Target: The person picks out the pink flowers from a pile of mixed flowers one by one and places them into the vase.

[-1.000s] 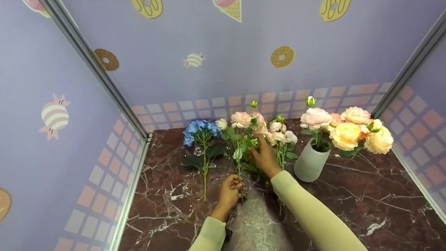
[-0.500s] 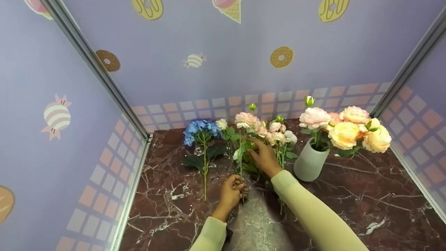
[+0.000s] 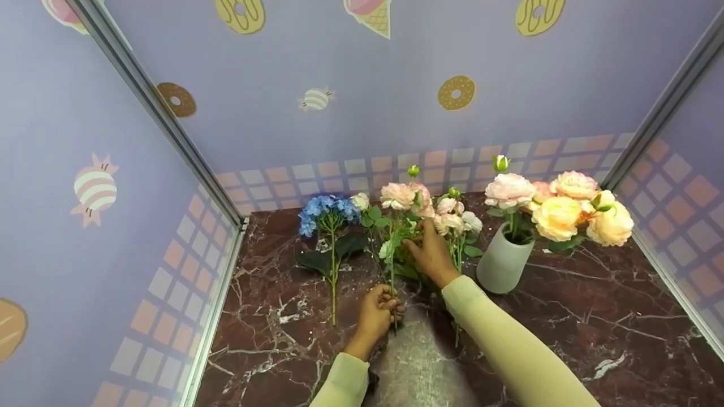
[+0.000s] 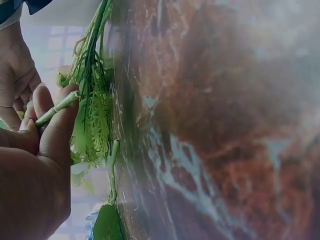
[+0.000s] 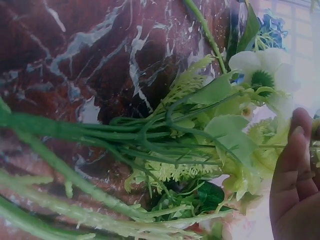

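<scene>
My left hand (image 3: pixel 376 314) grips the lower stem of a pink rose spray (image 3: pixel 397 196); the stem's cut end (image 4: pixel 59 107) pokes out between finger and thumb in the left wrist view. Higher up the same spray, my right hand (image 3: pixel 434 257) is among the leaves below the blooms. In the right wrist view its fingers (image 5: pixel 295 175) curl in where a thin stem runs to them, though the contact is partly hidden. Beneath lie a white flower (image 5: pixel 260 75) and a green stem bundle (image 5: pixel 65 125).
Left of my hands lies a blue hydrangea (image 3: pixel 328 212) on the dark red marbled table (image 3: pixel 271 339). Other pale roses (image 3: pixel 451 217) lie just right. A white vase (image 3: pixel 505 263) with pink and yellow roses (image 3: pixel 560 217) stands farther right. Patterned panels (image 3: pixel 384 85) enclose the table.
The pink spray's blooms have shifted slightly right and its bud has dipped and risen again. My right fingers shifted a little among the leaves; my left hand keeps hold of the stem.
</scene>
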`<action>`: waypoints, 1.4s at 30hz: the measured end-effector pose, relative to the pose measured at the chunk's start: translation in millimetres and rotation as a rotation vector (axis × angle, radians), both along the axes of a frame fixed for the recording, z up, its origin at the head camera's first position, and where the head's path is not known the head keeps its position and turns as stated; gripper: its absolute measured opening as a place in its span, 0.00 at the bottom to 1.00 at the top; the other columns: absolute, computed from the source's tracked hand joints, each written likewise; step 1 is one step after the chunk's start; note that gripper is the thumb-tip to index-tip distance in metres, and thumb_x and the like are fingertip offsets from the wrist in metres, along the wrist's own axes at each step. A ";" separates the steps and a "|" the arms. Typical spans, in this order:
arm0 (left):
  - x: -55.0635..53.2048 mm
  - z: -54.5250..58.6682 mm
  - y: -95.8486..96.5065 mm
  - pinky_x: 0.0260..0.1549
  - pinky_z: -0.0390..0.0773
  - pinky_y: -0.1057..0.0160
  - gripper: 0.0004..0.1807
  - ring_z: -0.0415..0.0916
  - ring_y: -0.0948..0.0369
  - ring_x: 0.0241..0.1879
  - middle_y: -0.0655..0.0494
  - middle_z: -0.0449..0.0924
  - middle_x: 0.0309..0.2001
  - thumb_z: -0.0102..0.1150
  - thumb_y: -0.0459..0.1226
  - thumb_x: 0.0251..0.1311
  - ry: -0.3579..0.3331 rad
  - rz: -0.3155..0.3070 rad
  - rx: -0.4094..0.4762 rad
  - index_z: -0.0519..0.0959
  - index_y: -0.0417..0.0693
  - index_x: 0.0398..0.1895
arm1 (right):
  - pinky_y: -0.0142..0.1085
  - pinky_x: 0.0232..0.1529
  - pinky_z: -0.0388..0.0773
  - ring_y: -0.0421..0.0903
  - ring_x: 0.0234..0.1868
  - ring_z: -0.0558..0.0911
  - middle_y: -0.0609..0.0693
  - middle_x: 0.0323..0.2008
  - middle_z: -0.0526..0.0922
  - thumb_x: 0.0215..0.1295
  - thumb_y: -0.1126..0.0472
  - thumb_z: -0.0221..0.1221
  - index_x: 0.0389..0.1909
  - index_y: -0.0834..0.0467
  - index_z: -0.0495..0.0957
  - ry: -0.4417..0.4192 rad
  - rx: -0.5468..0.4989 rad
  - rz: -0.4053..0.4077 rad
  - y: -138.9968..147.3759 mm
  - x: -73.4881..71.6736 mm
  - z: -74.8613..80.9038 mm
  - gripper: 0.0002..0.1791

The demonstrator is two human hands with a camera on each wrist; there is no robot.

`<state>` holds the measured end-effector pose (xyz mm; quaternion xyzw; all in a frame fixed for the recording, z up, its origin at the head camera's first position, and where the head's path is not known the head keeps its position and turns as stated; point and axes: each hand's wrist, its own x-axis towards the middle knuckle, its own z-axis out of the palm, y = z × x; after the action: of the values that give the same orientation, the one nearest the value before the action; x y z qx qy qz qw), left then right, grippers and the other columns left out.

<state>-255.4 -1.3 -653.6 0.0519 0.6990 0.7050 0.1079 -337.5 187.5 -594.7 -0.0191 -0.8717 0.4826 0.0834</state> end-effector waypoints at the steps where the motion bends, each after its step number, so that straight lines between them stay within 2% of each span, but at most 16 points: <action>1: 0.2 -0.1 -0.2 0.38 0.94 0.51 0.07 0.90 0.56 0.39 0.33 0.86 0.44 0.54 0.18 0.78 0.002 0.000 0.003 0.75 0.23 0.54 | 0.49 0.43 0.87 0.59 0.47 0.93 0.67 0.50 0.93 0.84 0.58 0.68 0.58 0.57 0.69 -0.006 -0.019 -0.015 0.0 0.2 -0.5 0.17; 3: 0.3 -0.2 -0.5 0.38 0.95 0.51 0.08 0.91 0.54 0.39 0.34 0.86 0.43 0.53 0.18 0.78 0.008 0.001 0.009 0.75 0.22 0.55 | 0.51 0.48 0.89 0.60 0.51 0.93 0.66 0.54 0.93 0.84 0.58 0.67 0.57 0.58 0.73 -0.012 -0.065 -0.045 0.2 0.7 -1.8 0.15; 5: 0.2 -0.2 -0.6 0.38 0.95 0.50 0.08 0.91 0.53 0.39 0.35 0.86 0.43 0.53 0.18 0.78 0.005 0.003 0.022 0.74 0.21 0.56 | 0.48 0.50 0.90 0.57 0.52 0.94 0.64 0.54 0.93 0.84 0.59 0.66 0.56 0.58 0.78 -0.008 -0.115 -0.068 0.9 1.5 -3.4 0.11; 9: -0.1 -1.2 -0.9 0.38 0.96 0.49 0.09 0.90 0.57 0.37 0.35 0.86 0.43 0.54 0.18 0.78 0.010 0.012 0.000 0.75 0.21 0.56 | 0.40 0.43 0.87 0.53 0.44 0.93 0.62 0.46 0.93 0.85 0.65 0.64 0.54 0.61 0.83 0.017 -0.179 -0.071 2.6 2.9 -7.1 0.05; 12: 0.2 -1.9 -1.6 0.36 0.96 0.50 0.09 0.89 0.59 0.36 0.37 0.87 0.43 0.55 0.18 0.77 0.019 0.018 -0.040 0.77 0.23 0.56 | 0.38 0.41 0.85 0.50 0.41 0.91 0.60 0.43 0.93 0.84 0.67 0.63 0.52 0.62 0.84 0.049 -0.136 -0.064 3.7 3.2 -7.7 0.04; 16: 2.4 -2.4 -3.3 0.35 0.96 0.49 0.08 0.88 0.59 0.35 0.38 0.87 0.42 0.56 0.18 0.77 0.032 0.004 -0.082 0.79 0.25 0.54 | 0.42 0.40 0.85 0.53 0.41 0.92 0.61 0.43 0.93 0.84 0.68 0.62 0.51 0.61 0.83 0.073 -0.062 -0.046 3.9 3.0 -6.3 0.03; 20: 5.5 -1.8 -4.7 0.33 0.95 0.48 0.08 0.86 0.59 0.32 0.40 0.86 0.40 0.57 0.18 0.76 0.034 -0.022 -0.113 0.80 0.27 0.53 | 0.43 0.41 0.86 0.54 0.42 0.92 0.62 0.46 0.93 0.85 0.67 0.62 0.53 0.61 0.79 0.049 -0.031 -0.033 3.2 2.8 -5.0 0.04; 25: 7.3 -2.5 -4.2 0.28 0.92 0.53 0.09 0.83 0.59 0.29 0.46 0.85 0.38 0.57 0.18 0.74 0.008 -0.024 -0.116 0.81 0.27 0.52 | 0.42 0.40 0.84 0.55 0.43 0.92 0.64 0.49 0.91 0.86 0.67 0.61 0.52 0.59 0.71 0.019 -0.029 -0.016 0.9 4.0 -4.0 0.07; 28: 5.6 -2.2 -3.1 0.27 0.92 0.53 0.09 0.82 0.60 0.28 0.46 0.84 0.37 0.57 0.18 0.73 -0.002 -0.008 -0.120 0.80 0.26 0.52 | 0.42 0.40 0.83 0.56 0.43 0.92 0.64 0.47 0.91 0.85 0.68 0.61 0.51 0.58 0.68 0.034 -0.036 -0.003 -0.9 4.7 -3.6 0.09; 32: -0.2 1.4 -2.2 0.30 0.93 0.50 0.09 0.84 0.59 0.30 0.42 0.86 0.39 0.57 0.18 0.75 0.010 0.025 -0.109 0.80 0.26 0.53 | 0.42 0.37 0.77 0.56 0.40 0.90 0.61 0.39 0.86 0.84 0.71 0.61 0.48 0.57 0.66 0.060 -0.015 0.011 -1.4 5.6 -3.5 0.12; 37: -6.6 6.4 -5.0 0.34 0.94 0.46 0.08 0.87 0.56 0.33 0.40 0.87 0.40 0.56 0.19 0.76 0.023 0.076 -0.071 0.79 0.25 0.54 | 0.42 0.36 0.70 0.50 0.33 0.80 0.55 0.32 0.80 0.82 0.70 0.64 0.45 0.57 0.65 0.107 0.071 0.022 0.2 6.1 -6.9 0.14; 39: -7.2 8.1 -7.1 0.35 0.95 0.46 0.08 0.87 0.56 0.33 0.42 0.87 0.39 0.57 0.20 0.77 0.017 0.087 -0.057 0.79 0.25 0.54 | 0.43 0.37 0.71 0.52 0.33 0.79 0.56 0.33 0.82 0.82 0.69 0.64 0.45 0.57 0.66 0.115 0.076 0.028 1.1 6.4 -8.4 0.14; 42: -6.1 10.0 -9.7 0.36 0.95 0.46 0.08 0.87 0.55 0.35 0.42 0.86 0.40 0.57 0.19 0.77 0.008 0.083 -0.049 0.78 0.25 0.55 | 0.48 0.40 0.81 0.57 0.40 0.88 0.62 0.41 0.89 0.82 0.66 0.66 0.46 0.58 0.68 0.108 0.066 0.020 2.6 7.7 -9.5 0.13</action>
<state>-261.5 -11.0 -643.6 0.0229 0.7182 0.6912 0.0768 -329.8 190.1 -604.2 0.0184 -0.8816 0.4545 0.1262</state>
